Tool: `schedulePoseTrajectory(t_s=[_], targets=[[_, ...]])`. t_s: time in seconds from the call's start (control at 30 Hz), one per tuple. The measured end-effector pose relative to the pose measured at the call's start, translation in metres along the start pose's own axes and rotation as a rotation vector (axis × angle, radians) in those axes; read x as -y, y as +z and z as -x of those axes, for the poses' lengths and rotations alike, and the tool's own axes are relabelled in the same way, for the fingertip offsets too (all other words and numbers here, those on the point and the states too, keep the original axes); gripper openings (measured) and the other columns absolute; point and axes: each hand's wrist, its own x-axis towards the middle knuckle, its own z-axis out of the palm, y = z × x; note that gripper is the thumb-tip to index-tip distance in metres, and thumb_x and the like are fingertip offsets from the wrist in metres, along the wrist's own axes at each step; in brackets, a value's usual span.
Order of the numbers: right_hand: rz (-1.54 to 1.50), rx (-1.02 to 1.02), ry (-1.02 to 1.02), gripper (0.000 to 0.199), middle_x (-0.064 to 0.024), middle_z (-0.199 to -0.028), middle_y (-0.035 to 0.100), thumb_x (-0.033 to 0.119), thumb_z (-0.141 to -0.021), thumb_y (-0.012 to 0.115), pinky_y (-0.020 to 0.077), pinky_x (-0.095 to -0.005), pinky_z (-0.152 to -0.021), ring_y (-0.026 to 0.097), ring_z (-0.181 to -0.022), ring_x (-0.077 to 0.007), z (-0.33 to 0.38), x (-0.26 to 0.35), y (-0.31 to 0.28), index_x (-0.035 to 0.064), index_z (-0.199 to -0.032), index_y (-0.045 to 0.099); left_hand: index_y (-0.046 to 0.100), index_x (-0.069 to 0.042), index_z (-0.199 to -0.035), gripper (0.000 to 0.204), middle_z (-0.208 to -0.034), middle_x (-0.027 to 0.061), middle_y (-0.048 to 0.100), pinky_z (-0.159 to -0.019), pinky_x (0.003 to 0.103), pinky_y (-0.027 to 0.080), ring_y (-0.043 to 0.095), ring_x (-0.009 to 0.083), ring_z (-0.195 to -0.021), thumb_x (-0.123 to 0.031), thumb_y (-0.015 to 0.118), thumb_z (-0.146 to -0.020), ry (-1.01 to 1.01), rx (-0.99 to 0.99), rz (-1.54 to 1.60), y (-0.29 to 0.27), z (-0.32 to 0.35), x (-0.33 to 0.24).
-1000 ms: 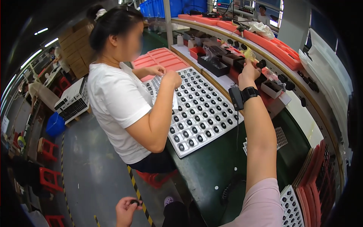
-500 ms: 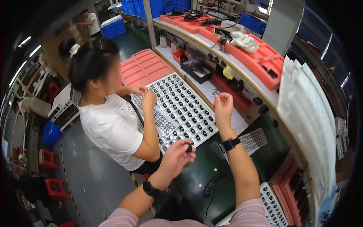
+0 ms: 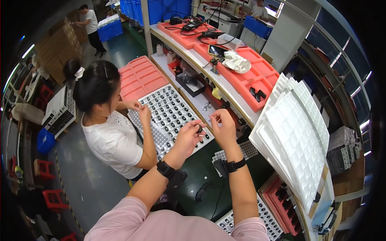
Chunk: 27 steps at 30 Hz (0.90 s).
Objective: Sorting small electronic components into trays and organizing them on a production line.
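Red stools [image 3: 43, 170] stand on the grey floor [image 3: 82, 172] at far left, then a co-worker in white [image 3: 110, 140] beside a white tray [image 3: 206, 141] of black round parts on the green table [image 3: 203, 168]. Over its near edge, the left hand [image 3: 187, 137] pinches a small black round part [image 3: 198, 128]. The right hand's [image 3: 223, 127] fingertips draw together (whether around anything, I cannot tell). White moulded trays [image 3: 291, 132] lean far right. Compared with half a second ago, both hands are closer together.

Tray [image 3: 203, 144] on table [image 3: 213, 181], beside co-worker [image 3: 110, 138]
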Motion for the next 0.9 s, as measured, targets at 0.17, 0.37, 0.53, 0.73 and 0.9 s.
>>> schedulePoseTrajectory(t_s=[0.17,0.37,0.53,0.73,0.9], targets=[[0.075,0.033,-0.061,0.013,-0.0109,-0.084,0.061,-0.004,-0.080,0.067,0.0480,-0.0324,-0.064,0.059,-0.071,-0.0256,-0.016,0.005,-0.016,0.0018,-0.088,0.059,0.053,-0.004,-0.113,0.019,-0.096,0.0086,0.062,-0.068,0.031,0.049,0.060,0.0169,-0.079,-0.009,0.048,-0.095,0.043,0.006,0.027,-0.006,-0.059,0.001],[-0.208,0.268,-0.080,0.014,-0.0109,-0.085,0.063,-0.005,-0.079,0.067,0.0495,-0.0334,-0.066,0.062,-0.076,-0.0255,-0.027,0.073,0.000,0.0028,-0.087,0.061,0.057,-0.004,-0.108,0.018,-0.085,0.0052,0.059,-0.061,0.027,0.046,0.057,0.0127,-0.072,-0.011,0.054,-0.092,-0.007,-0.069,0.023,0.000,-0.120,0.002],[0.173,0.149,-0.096,0.013,-0.0120,-0.085,0.062,-0.005,-0.078,0.068,0.0505,-0.0340,-0.069,0.062,-0.076,-0.0273,-0.058,0.020,0.001,0.0026,-0.085,0.060,0.059,-0.003,-0.110,0.023,-0.079,0.0027,0.057,-0.056,0.024,0.043,0.053,0.0104,-0.066,-0.014,0.058,-0.090,-0.044,-0.068,0.061,-0.005,-0.148,0.001],[0.462,0.069,-0.003,0.012,-0.0123,-0.086,0.061,-0.004,-0.078,0.068,0.0484,-0.0383,-0.074,0.060,-0.080,-0.0308,-0.071,-0.051,-0.010,0.0022,-0.085,0.060,0.058,-0.001,-0.119,0.030,-0.087,0.0018,0.056,-0.059,0.025,0.041,0.049,0.0104,-0.065,-0.014,0.060,-0.092,-0.039,-0.072,0.014,0.001,-0.167,0.013],[0.644,0.153,-0.060,0.012,-0.0110,-0.090,0.060,-0.001,-0.077,0.071,0.0456,-0.0404,-0.077,0.057,-0.086,-0.0309,-0.083,-0.060,0.010,0.0030,-0.084,0.062,0.058,-0.001,-0.118,0.032,-0.085,0.0006,0.056,-0.058,0.023,0.040,0.048,0.0081,-0.065,-0.017,0.062,-0.091,-0.050,-0.032,-0.010,0.012,-0.177,0.021]])
